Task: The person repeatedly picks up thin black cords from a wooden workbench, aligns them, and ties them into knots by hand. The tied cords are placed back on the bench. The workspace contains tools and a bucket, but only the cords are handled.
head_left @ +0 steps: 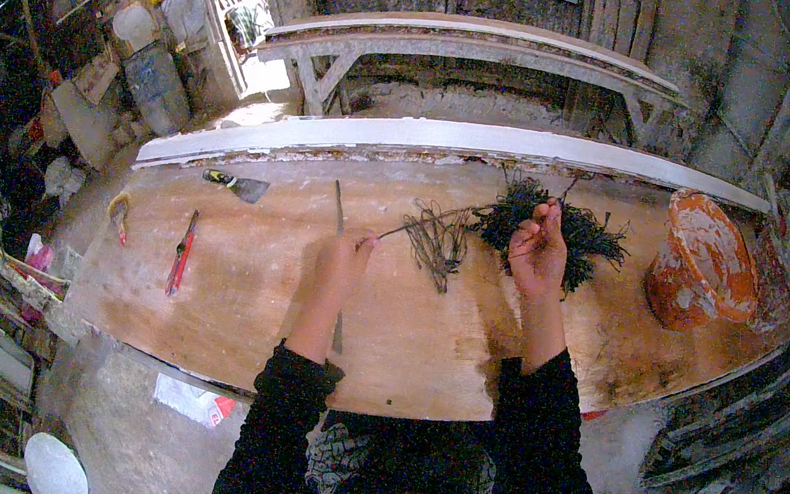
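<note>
My left hand (343, 258) pinches a short dark strand (393, 233) between thumb and fingers, held above the table. A loose bundle of thin dark strands (437, 248) lies just right of it. My right hand (539, 255) is raised with its palm turned up and its fingertips drawn together; what they hold, if anything, is too small to make out. Behind and around that hand spreads a tangled dark heap of cord or string pieces (511, 213), partly covered by the hand. A narrow dark strip (339, 201) lies beyond my left hand, partly hidden by it.
On the wooden table (223, 324) lie red-handled pliers (182, 253), a scraper (247, 189) and a small brush-like tool (120, 213). At the right, an orange, plaster-smeared bucket (700, 270) leans on its side. A long white beam (411, 135) edges the far side, with a bench (484, 45) beyond.
</note>
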The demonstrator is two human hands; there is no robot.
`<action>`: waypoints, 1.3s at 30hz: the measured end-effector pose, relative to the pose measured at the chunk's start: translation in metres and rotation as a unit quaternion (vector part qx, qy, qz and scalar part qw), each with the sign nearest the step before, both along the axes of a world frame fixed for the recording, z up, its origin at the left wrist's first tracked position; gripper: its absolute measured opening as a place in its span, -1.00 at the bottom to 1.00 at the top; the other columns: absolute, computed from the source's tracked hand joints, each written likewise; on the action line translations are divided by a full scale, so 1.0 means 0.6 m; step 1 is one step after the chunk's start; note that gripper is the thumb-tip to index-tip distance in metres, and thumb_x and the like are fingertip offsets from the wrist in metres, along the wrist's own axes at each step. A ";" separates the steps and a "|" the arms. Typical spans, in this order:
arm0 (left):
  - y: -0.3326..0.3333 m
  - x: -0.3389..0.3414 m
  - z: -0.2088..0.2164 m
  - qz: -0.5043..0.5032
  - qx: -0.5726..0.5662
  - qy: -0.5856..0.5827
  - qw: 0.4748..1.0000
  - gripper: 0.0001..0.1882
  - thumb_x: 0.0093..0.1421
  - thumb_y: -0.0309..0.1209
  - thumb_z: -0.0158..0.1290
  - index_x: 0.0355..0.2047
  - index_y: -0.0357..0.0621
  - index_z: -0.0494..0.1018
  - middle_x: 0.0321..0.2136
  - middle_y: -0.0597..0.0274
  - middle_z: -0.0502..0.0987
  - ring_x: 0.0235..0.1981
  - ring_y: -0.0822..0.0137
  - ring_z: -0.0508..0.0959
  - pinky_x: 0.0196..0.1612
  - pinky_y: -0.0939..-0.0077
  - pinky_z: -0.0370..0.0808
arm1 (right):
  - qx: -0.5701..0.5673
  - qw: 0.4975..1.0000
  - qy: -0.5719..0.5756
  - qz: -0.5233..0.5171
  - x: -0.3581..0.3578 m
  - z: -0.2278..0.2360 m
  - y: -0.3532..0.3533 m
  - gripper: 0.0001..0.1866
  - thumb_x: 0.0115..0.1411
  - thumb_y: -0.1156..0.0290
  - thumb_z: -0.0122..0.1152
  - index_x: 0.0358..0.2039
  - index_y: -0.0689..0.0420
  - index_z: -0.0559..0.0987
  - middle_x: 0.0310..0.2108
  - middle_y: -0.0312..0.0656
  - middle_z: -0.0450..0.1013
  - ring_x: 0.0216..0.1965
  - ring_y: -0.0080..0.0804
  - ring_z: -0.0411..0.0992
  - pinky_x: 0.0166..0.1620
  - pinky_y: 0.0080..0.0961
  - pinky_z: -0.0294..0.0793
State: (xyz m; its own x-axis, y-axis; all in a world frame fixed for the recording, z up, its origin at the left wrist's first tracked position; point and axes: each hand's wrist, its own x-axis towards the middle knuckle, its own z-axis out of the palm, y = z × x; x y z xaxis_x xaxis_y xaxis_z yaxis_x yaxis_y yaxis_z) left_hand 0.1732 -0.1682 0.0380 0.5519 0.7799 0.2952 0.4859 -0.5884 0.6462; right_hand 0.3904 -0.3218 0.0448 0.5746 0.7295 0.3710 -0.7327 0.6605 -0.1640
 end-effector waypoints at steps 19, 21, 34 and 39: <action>-0.028 0.029 -0.026 -0.156 -0.421 -0.256 0.856 -0.84 0.02 -0.38 -0.04 -0.41 -0.21 0.36 -0.53 0.34 0.41 -0.57 0.52 0.38 -0.53 0.71 0.29 | -0.411 0.851 -0.327 0.003 -0.162 -0.012 0.049 -0.94 -0.10 0.53 0.09 -0.54 0.17 0.42 -0.57 -0.34 0.36 -0.49 -0.63 0.30 -0.39 -0.72 0.27; -0.024 0.032 -0.034 -0.148 -0.427 -0.255 0.855 -0.85 0.01 -0.40 -0.04 -0.41 -0.22 0.36 -0.52 0.32 0.42 -0.56 0.50 0.39 -0.53 0.69 0.32 | -0.407 0.847 -0.342 -0.010 -0.164 -0.011 0.048 -0.95 -0.10 0.53 0.09 -0.55 0.18 0.42 -0.56 -0.33 0.37 -0.50 -0.63 0.30 -0.42 -0.74 0.26; -0.033 0.033 -0.023 -0.177 -0.425 -0.274 0.845 -0.89 -0.01 -0.45 -0.03 -0.46 -0.21 0.36 -0.57 0.31 0.42 -0.58 0.48 0.42 -0.50 0.66 0.38 | -0.410 0.798 -0.434 -0.083 -0.148 -0.027 0.053 -0.97 -0.10 0.55 0.06 -0.56 0.17 0.42 -0.60 -0.33 0.38 -0.58 -0.67 0.27 -0.53 -0.79 0.20; -0.033 0.032 -0.023 -0.192 -0.379 -0.246 0.871 -0.89 -0.02 -0.47 -0.01 -0.47 -0.24 0.36 -0.57 0.28 0.43 -0.57 0.47 0.41 -0.50 0.66 0.38 | -0.410 0.783 -0.456 -0.102 -0.149 -0.036 0.055 -0.98 -0.08 0.55 0.05 -0.57 0.16 0.41 -0.61 -0.34 0.37 -0.58 -0.63 0.27 -0.47 -0.73 0.25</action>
State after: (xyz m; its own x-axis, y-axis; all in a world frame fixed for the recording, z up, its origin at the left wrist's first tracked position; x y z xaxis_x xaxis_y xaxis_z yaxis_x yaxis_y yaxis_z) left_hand 0.1925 -0.1878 0.0239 0.7676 0.6390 0.0500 -0.0987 0.0407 0.9943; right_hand 0.3012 -0.2886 0.0233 0.4792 0.8648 0.1498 0.0443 0.1466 -0.9882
